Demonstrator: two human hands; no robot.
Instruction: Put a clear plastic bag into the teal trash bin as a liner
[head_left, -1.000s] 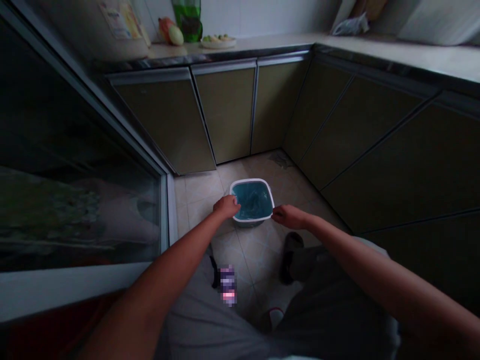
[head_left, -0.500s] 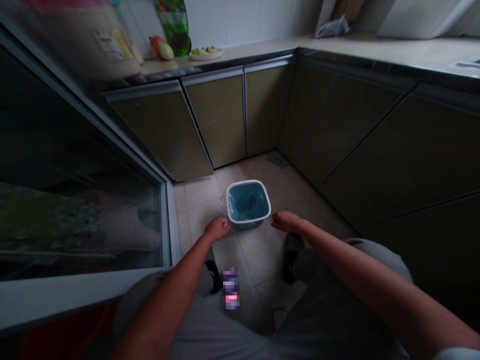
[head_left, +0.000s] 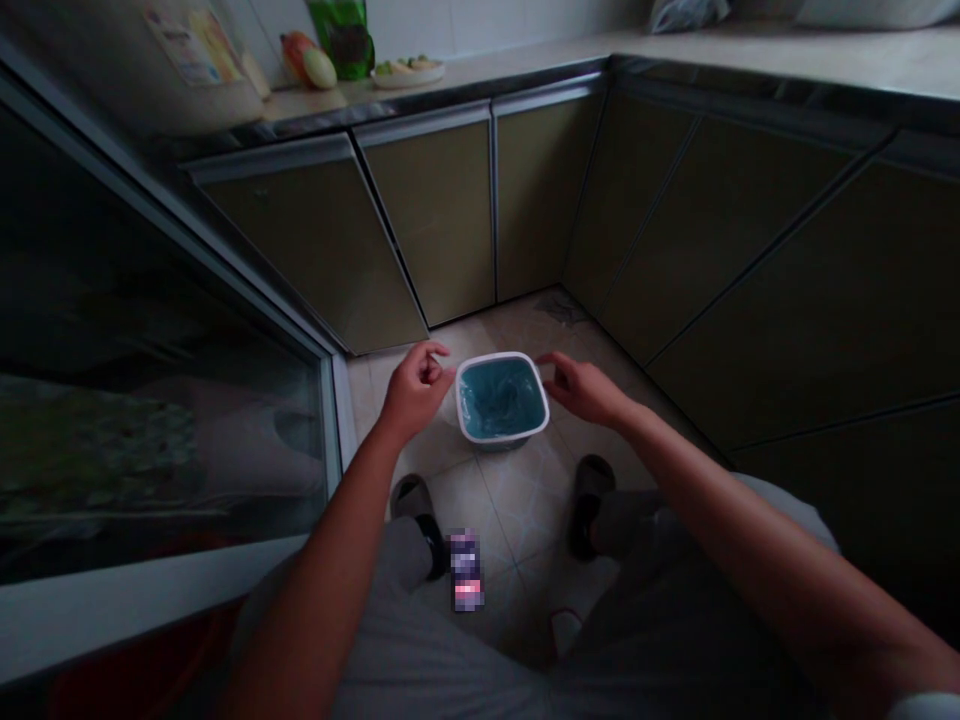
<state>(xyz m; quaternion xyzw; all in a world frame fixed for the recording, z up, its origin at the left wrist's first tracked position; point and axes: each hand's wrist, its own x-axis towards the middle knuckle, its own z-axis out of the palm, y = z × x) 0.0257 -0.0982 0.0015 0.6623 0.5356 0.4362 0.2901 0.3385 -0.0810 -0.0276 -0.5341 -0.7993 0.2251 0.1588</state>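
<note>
Two bare hands work over a kitchen floor, neither one holding anything. Nearest, the left hand [head_left: 414, 392] is loosely curled, thumb and forefinger meeting on empty air just beside a white-rimmed square bin [head_left: 499, 356]. The right hand [head_left: 586, 390] is relaxed and half open, its fingers [head_left: 551, 366] at the bin's far right corner; whether they touch the rim cannot be told. The bin stands on the beige floor tiles [head_left: 517, 510] between the hands, a blue plastic liner [head_left: 499, 398] already inside it and no lift under way. Below, black slippers [head_left: 591, 505] flank a pixelated object [head_left: 466, 570] on the floor. A glass sliding door [head_left: 150, 400] runs along the left, while olive cabinet doors [head_left: 435, 210] fill the corner ahead, beneath a countertop [head_left: 750, 45] bearing a plate of food [head_left: 409, 74].
</note>
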